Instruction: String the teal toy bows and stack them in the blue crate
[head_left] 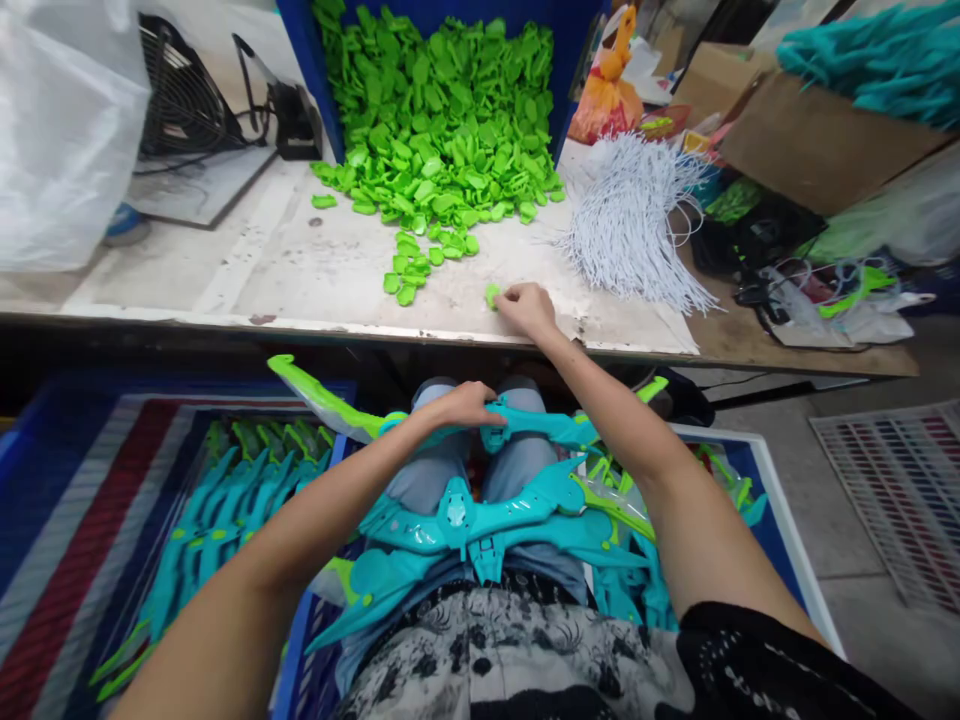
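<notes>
On the table near its front edge, my right hand (pixel 528 310) pinches a small green plastic piece (pixel 492 295) between thumb and fingers. Over my lap, my left hand (pixel 466 404) is closed on a teal and green toy bow (pixel 540 424), gripping it near its middle. Part of that bow is hidden by my forearms. Two more teal bow shapes (pixel 457 520) lie across my thighs below it, overlapping each other. Several loose green pieces (pixel 409 265) lie on the table to the left of my right hand.
A blue bin (pixel 304 50) spills a heap of green pieces (pixel 450 120) onto the table. White strings (pixel 634 220) lie right of it. Crates with teal bows (pixel 217 520) flank my legs. A black fan (pixel 180 90) stands back left; a cardboard box (pixel 817 140) sits right.
</notes>
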